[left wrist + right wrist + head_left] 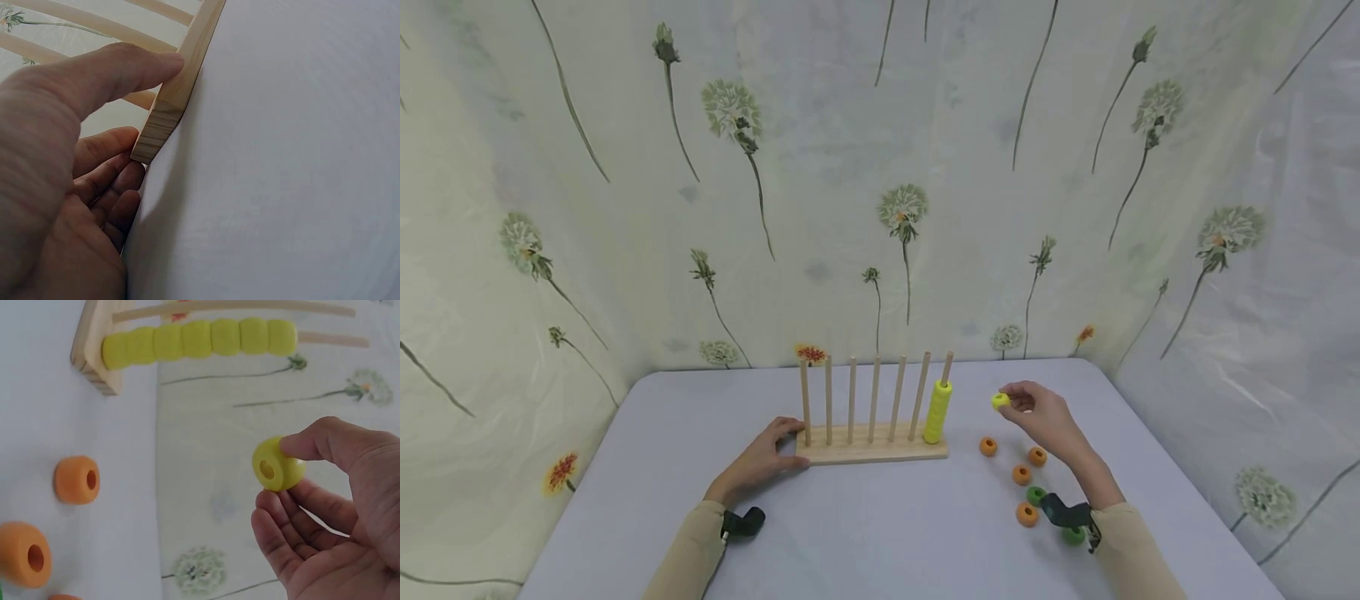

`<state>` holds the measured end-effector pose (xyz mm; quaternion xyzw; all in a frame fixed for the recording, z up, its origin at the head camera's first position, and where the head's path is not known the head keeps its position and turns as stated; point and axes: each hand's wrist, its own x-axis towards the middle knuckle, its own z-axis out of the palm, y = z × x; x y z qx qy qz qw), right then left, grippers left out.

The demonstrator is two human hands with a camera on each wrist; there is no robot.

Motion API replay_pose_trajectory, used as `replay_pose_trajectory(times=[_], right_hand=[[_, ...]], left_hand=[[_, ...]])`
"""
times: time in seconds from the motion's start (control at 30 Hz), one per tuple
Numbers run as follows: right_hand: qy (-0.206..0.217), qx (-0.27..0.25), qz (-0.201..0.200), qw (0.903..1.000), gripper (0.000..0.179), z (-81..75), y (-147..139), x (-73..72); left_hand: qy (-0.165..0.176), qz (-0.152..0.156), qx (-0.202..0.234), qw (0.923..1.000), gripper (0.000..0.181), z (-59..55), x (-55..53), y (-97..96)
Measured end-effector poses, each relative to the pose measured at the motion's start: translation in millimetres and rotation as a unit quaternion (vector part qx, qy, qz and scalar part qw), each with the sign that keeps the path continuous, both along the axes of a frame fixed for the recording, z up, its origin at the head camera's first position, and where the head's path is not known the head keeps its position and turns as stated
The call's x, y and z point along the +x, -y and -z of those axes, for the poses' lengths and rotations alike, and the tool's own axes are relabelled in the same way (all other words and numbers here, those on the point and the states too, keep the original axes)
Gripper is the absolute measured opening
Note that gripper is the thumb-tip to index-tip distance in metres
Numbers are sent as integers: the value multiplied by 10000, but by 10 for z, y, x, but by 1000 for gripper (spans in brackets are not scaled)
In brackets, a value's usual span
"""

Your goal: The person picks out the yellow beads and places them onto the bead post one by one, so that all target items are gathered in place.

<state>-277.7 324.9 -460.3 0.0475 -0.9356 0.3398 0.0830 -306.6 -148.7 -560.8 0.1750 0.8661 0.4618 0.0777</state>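
A wooden peg rack with several upright pegs stands on the table. My left hand grips its left end, thumb on the front side and fingers round the back corner. On the rightmost peg sits a stack of yellow beads, with bare peg showing above it; the other pegs carry nothing. To the right of the rack, my right hand holds one yellow bead above the table, pinched between thumb and fingers. Its hole faces the right wrist camera.
Loose orange beads lie on the table right of the rack, below my right hand. Among them are a green bead and another green bead partly behind the right wrist camera. A flowered curtain hangs behind.
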Motion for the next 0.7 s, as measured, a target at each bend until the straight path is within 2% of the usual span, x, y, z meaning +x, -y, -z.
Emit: replay_pose_trajectory(times=[0.33, 0.7], right_hand=[[-590, -182, -65, 9981, 35, -321, 191, 37], [-1096, -192, -101, 9937, 38, -581, 323, 0]], left_hand=[[23, -5, 73, 10000, 67, -1, 5, -5], [6, 23, 107, 9999, 67, 40, -29, 10]])
